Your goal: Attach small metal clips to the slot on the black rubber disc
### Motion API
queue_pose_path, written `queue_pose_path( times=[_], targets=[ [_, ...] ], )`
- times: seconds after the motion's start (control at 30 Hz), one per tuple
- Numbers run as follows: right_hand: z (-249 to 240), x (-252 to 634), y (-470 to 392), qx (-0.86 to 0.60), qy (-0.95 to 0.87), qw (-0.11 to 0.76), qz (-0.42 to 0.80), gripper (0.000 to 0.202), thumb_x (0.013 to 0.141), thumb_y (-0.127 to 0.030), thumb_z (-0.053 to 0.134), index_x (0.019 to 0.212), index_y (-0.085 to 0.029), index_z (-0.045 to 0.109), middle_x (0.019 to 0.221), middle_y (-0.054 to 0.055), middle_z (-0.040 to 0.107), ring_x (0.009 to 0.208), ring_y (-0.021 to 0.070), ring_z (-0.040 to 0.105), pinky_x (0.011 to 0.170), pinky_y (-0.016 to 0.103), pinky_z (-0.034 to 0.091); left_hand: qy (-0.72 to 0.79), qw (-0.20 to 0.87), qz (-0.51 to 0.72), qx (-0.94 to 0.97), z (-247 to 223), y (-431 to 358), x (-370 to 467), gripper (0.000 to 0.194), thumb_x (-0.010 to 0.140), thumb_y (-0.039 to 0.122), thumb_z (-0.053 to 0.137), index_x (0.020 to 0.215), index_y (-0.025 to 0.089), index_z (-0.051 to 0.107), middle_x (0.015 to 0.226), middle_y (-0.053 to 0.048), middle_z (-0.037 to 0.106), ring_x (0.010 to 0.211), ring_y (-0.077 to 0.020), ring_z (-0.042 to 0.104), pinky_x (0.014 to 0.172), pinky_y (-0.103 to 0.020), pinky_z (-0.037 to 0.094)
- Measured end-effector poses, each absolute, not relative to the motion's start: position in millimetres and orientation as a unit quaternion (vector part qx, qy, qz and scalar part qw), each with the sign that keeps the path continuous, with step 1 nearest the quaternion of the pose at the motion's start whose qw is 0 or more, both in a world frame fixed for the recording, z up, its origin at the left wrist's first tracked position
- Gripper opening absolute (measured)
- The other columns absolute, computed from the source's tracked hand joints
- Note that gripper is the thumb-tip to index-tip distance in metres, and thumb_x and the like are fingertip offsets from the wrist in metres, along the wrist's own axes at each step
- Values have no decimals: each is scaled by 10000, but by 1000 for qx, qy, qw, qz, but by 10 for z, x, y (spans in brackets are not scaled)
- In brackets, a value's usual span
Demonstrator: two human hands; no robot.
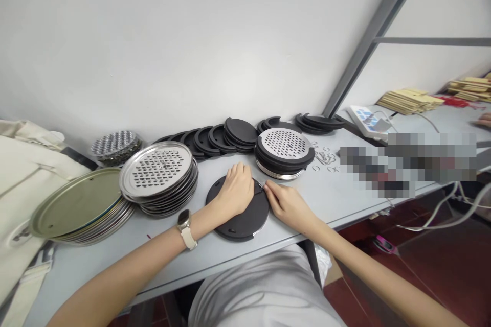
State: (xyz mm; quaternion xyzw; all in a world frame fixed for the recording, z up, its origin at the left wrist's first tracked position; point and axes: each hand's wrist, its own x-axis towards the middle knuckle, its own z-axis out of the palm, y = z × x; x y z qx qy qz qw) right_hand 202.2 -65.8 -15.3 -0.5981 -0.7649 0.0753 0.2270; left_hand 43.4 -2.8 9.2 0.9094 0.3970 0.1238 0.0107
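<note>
A round black disc lies on the table in front of me, with a thin shiny metal rim at its right and a small slot near its front. My left hand, a watch on its wrist, rests on top of the disc with the fingers curled down against it; the fingertips are hidden. At the disc's right edge my right hand pinches a small metal ring or clip, too small to make out fully. Right behind the disc stands a stack of black discs topped by a perforated metal grater plate.
Stacked metal grater plates and green round trays stand at left. Black rimmed discs line the wall. Loose metal rings lie right of the stack. Yellow bundles and a grey post are farther right.
</note>
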Motion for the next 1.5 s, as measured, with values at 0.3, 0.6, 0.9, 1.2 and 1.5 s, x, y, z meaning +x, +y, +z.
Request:
queue_pose_path(
  times=[0.3, 0.6, 0.9, 1.2, 1.5],
  targets=[
    [-174, 2017, -648, -601, -767, 215, 60, 258, 969, -250, 285, 809, -194, 478, 604, 27, 558, 516, 166, 511, 531, 264, 288, 393, 11, 123, 911, 83, -22, 429, 160, 924, 120, 316, 893, 151, 470, 916, -99, 491, 881, -245, 471, 820, -407, 424],
    [-149, 2009, -660, -603, -771, 200, 49, 245, 965, -227, 283, 807, -190, 466, 595, 28, 552, 507, 169, 504, 528, 270, 277, 395, 4, 116, 911, 99, -28, 428, 159, 923, 117, 323, 914, 146, 480, 928, -94, 493, 883, -238, 472, 824, -395, 424],
    [-162, 2009, -664, -600, -778, 187, 21, 231, 970, -215, 289, 817, -183, 460, 599, 22, 542, 511, 163, 497, 530, 268, 274, 394, 18, 124, 911, 85, -18, 429, 156, 927, 118, 322, 913, 142, 475, 928, -98, 482, 887, -237, 468, 833, -399, 420],
    [-174, 1998, -673, -598, -784, 166, -20, 247, 973, -203, 284, 826, -166, 478, 608, 36, 556, 521, 165, 497, 535, 275, 266, 386, 10, 131, 913, 73, -16, 424, 155, 930, 119, 316, 897, 152, 464, 915, -91, 483, 882, -234, 472, 824, -396, 420],
    [-177, 1997, -677, -594, -784, 181, -18, 245, 967, -200, 290, 817, -164, 480, 602, 37, 554, 517, 161, 494, 534, 271, 269, 388, 12, 132, 912, 69, -16, 424, 149, 928, 116, 320, 895, 155, 461, 914, -87, 482, 880, -230, 472, 822, -392, 418]
  ],
)
